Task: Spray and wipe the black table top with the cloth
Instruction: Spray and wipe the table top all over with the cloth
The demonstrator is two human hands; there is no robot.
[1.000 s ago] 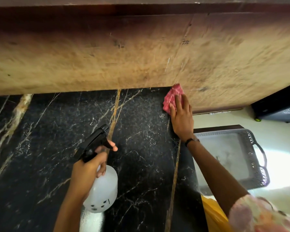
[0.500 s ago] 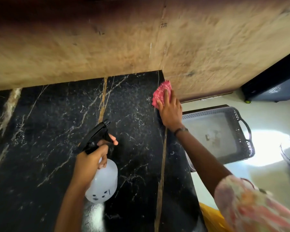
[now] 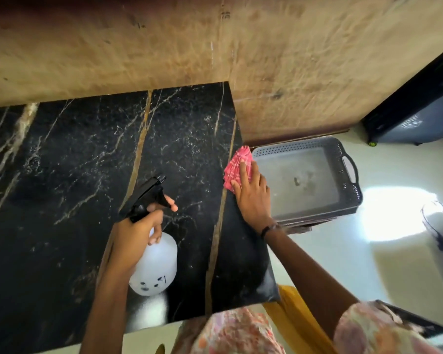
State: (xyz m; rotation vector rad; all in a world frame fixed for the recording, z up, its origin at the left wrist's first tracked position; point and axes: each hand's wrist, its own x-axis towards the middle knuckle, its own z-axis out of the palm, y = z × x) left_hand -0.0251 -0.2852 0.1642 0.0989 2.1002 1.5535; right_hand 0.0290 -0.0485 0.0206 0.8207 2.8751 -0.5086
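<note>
Right hand [image 3: 253, 198] is pressing cloth [image 3: 237, 167] flat at counter [image 3: 62, 175] edge; left hand [image 3: 136, 233] is gripping sprayer [image 3: 154, 261]; wiping likely midway

Cloth [image 3: 237, 164] partly hidden under right hand [image 3: 253, 198]

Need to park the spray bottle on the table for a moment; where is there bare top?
The black table top is bare across its left half, between the wall and the near edge. Crowded only at the right edge, where the right hand presses the red cloth, beside the grey tray.
</note>
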